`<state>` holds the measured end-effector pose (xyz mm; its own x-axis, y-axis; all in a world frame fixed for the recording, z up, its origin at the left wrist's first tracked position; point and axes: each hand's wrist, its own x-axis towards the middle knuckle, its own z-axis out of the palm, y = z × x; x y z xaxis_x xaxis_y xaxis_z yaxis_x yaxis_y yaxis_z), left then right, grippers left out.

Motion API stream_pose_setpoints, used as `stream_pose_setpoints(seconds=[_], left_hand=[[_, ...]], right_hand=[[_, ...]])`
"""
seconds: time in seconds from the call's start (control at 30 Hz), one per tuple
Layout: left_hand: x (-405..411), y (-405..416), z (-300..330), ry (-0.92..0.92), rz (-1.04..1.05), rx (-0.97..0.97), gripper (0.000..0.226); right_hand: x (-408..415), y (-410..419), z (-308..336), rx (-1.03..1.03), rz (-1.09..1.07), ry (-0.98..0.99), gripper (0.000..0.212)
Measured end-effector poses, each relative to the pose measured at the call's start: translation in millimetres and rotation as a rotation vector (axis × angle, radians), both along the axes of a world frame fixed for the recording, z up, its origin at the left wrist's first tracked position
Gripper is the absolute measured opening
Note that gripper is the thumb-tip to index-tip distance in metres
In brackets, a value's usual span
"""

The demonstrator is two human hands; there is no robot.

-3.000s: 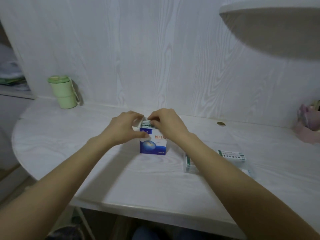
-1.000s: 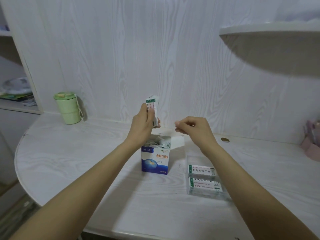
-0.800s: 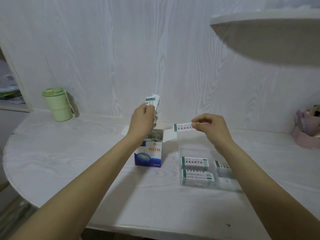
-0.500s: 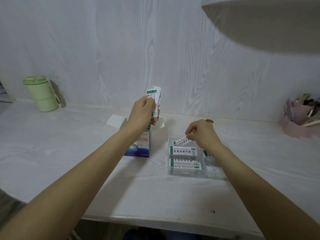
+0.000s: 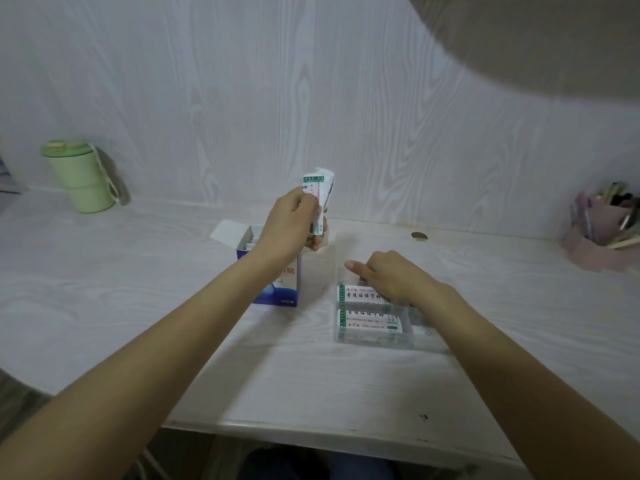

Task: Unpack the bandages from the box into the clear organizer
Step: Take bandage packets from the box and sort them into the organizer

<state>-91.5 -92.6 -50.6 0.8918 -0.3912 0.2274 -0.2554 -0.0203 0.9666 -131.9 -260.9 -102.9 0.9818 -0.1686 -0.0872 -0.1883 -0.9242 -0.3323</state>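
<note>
My left hand (image 5: 291, 223) grips a small bundle of white bandage strips (image 5: 317, 188) upright above the open blue and white bandage box (image 5: 277, 289), which stands on the white table. More strips show inside the box. To its right lies the clear organizer (image 5: 374, 341) with two stacks of bandages, a back one (image 5: 360, 293) and a front one (image 5: 367, 322). My right hand (image 5: 388, 275) rests over the organizer's back part. Its fingers point down onto the back stack and its thumb sticks out to the left. What lies under the fingers is hidden.
A green lidded cup (image 5: 81, 174) stands at the back left by the wall. A pink holder with pens (image 5: 602, 244) sits at the far right. A shelf (image 5: 536, 39) overhangs the upper right. A small round cap (image 5: 419, 235) is set in the table behind the organizer.
My right hand has carried one strip from beside the bundle down into the organizer and now rests on the back stack. The left hand keeps the bundle raised.
</note>
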Motion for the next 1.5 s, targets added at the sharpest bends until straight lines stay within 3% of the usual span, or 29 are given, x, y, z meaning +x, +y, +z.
stream_pose_setpoints(seconds=[0.3,0.37,0.47,0.53,0.57,0.7,0.97,1.2,1.5], left_hand=[[-3,2,0,0.105,-0.073,-0.039,0.019],[-5,1,-1,0.110,-0.081,-0.023,0.017],[-6,0,-4,0.081,-0.081,0.027,0.012],[-6,-2,-5,0.085,-0.091,0.063,0.014],[-6,-3,-6,0.094,-0.102,0.076,0.016],[-13,-5,-4,0.121,-0.169,0.084,0.014],[-16,-3,-3,0.115,-0.140,0.089,0.017],[-19,-4,-3,0.149,-0.189,0.018,0.013],[-13,-6,-6,0.108,-0.103,0.043,0.006]], right_hand=[[3,2,8,0.120,-0.019,0.124,0.058],[2,-2,11,0.198,0.011,0.027,0.048],[-5,0,26,0.674,-0.016,-0.301,0.024],[-10,2,38,1.048,-0.031,-0.391,0.018],[-11,4,41,1.112,-0.033,-0.422,0.017],[-14,7,42,1.048,-0.084,-0.545,0.008],[-22,3,40,1.097,-0.060,-0.439,0.010],[-24,7,41,0.997,-0.106,-0.605,0.013],[-32,12,36,0.960,-0.150,-0.685,0.022]])
